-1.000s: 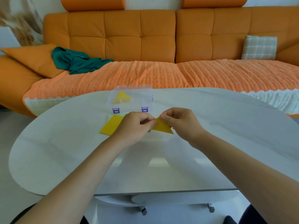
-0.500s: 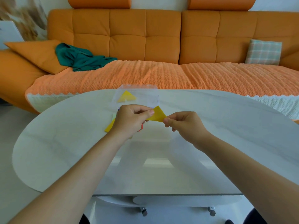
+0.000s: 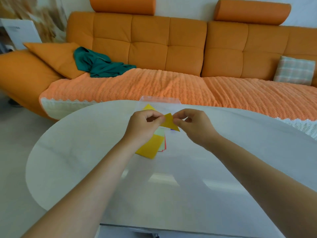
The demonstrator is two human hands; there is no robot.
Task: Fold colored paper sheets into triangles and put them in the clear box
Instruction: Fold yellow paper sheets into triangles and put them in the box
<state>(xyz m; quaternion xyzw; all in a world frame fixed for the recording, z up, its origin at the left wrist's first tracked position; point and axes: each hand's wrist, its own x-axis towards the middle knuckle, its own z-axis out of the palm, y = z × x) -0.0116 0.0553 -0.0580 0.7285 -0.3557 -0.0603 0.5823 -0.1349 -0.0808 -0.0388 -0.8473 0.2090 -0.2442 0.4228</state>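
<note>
Held triangle point(image 3: 169, 122): one, yellow, folded, lifted above the bench point(image 3: 82, 152) just in front of the clear box point(image 3: 160, 100)
Left hand point(image 3: 145, 126): thumb and forefinger pinch the triangle's left corner
Right hand point(image 3: 193, 125): fingertips pinch its right edge
Clear box: one, at the bench's far edge; near wall hidden behind both hands
Boxed triangle point(image 3: 148, 107): one, yellow, inside the box, its lower part hidden by the left hand
Paper stack point(image 3: 149, 147): one, flat on the bench under the left wrist; yellow sheet on top, pale and red edges below; sheet count cannot be told
Sofa point(image 3: 149, 42): one, orange, beyond the bench
Cushions: two, the orange cushion point(image 3: 54, 57) and the checked cushion point(image 3: 294, 70)
Green cloth point(image 3: 101, 65): one, crumpled against the orange cushion
</note>
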